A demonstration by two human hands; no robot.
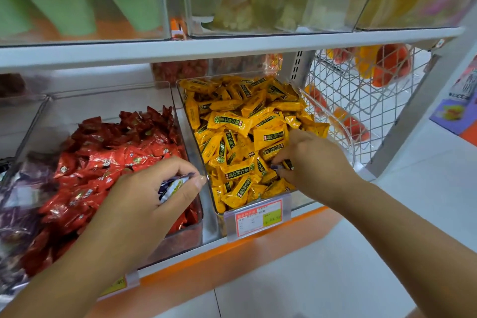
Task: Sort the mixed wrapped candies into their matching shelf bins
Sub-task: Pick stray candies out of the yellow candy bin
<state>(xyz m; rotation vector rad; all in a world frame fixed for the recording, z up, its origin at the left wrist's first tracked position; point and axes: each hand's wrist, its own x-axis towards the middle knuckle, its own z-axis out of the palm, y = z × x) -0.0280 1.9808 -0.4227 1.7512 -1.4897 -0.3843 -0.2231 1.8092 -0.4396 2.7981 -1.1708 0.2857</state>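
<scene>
Three clear shelf bins stand side by side: one with yellow wrapped candies (240, 121), one with red wrapped candies (103, 160) and one at the far left with purple wrapped candies (18, 204). My left hand (144, 196) hovers over the front of the red bin and holds purple-and-white wrapped candies (173, 186) in its curled fingers. My right hand (307, 160) reaches into the yellow bin and pinches a dark purple candy (282, 166) lying among the yellow ones.
A price tag (258, 217) hangs on the yellow bin's front. A white wire basket (361, 100) with orange packets stands to the right. The upper shelf (206, 49) carries clear bins of green and yellow goods. An orange shelf edge (232, 258) runs below.
</scene>
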